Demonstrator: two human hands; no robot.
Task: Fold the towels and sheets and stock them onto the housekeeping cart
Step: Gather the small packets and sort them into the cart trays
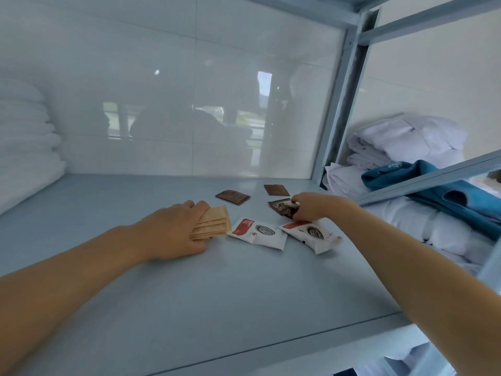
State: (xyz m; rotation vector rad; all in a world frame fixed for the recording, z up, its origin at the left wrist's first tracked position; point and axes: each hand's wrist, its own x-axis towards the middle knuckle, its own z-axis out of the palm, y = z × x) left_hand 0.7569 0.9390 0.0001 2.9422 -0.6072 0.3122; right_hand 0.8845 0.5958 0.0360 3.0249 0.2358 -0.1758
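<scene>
pale blue metal shelving [189, 294] fills the view, backed by glossy white tiles in which window light is reflected. on the shelf surface, several small sachets are spread out. a stack of tan sachets [214, 222] is gripped by the left hand [173, 232], whose fingers are curled over the stack's top edge and thumb tucked beneath, the stack resting on the shelf; the number of sachets in it cannot be counted, perhaps four or five judging by the layered edges. two white sachets [257, 234] with red panels and round emblems lie side by side just right of the stack, the nearer one almost touching it. two brown sachets [232, 197] lie flat and untouched farther back, apart from each other. a third, dark brown sachet [283, 207] is pinched by the right hand [311, 206], fingers curled tightly round its right end, just above the second white sachet.

one stack of folded white towels [27, 147] is seen at the far left of the same shelf, well apart from both hands. in the next bay to the right, beyond the upright post, folded white sheets [406, 139] are piled, and one teal cloth [433, 185] is draped across them.
</scene>
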